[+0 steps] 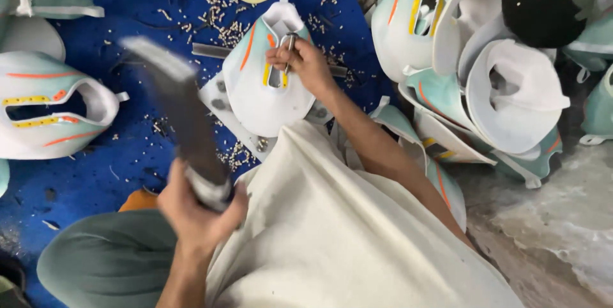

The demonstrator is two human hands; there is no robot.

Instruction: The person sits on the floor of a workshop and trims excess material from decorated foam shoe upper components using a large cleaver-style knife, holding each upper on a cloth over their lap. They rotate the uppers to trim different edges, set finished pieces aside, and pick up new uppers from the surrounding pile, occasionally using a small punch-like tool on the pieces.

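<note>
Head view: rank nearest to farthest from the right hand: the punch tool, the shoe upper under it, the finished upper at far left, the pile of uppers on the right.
From the right hand:
1. Punch tool, held in its fingers.
2. Shoe upper, directly beneath, touched.
3. Pile of uppers, to the right.
4. Finished upper, far left on the blue mat.

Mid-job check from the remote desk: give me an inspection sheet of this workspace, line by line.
Surface: blue mat, littered with small pale punch scraps.
Job's things: pale green and white shoe upper lying flat on a plate; thin metal punch standing on its eyelet strip; dark flat striker, raised and motion-blurred.
Clutter: one finished-looking upper to the side; pile of uppers opposite; scraps scattered.
Grippers: left hand grips the striker; right hand pinches the punch.
Cables: nothing seen.
Surroundings: white cloth over the lap; bare grey floor.
</note>
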